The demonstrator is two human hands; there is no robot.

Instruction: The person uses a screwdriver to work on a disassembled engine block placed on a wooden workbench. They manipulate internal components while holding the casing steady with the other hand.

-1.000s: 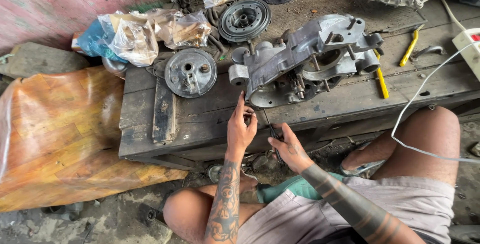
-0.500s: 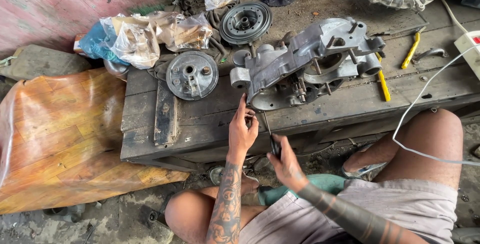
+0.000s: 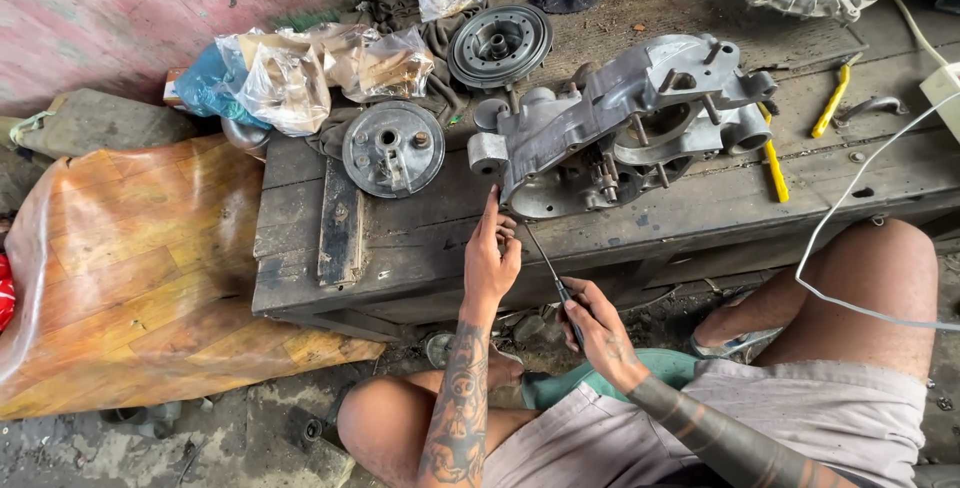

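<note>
right hand (image 3: 598, 323) holds thin steel screwdriver (image 3: 548, 270) at rough cast-metal engine case (image 3: 620, 123).

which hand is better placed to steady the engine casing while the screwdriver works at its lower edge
Left, probably. The left hand already lies on the bench with its fingertips at the lower edge of the engine casing. The right hand sits lower, off the bench, gripping the screwdriver.

The left hand (image 3: 491, 258) reaches forward on a tattooed forearm, fingers (image 3: 489, 216) stretched upward and close together, thumb tucked beside them. The right hand (image 3: 597, 323) sits lower and nearer the body, curled in a closed grip, its dark-sleeved forearm angling back toward the lap. Both knees are bent wide apart.
</note>
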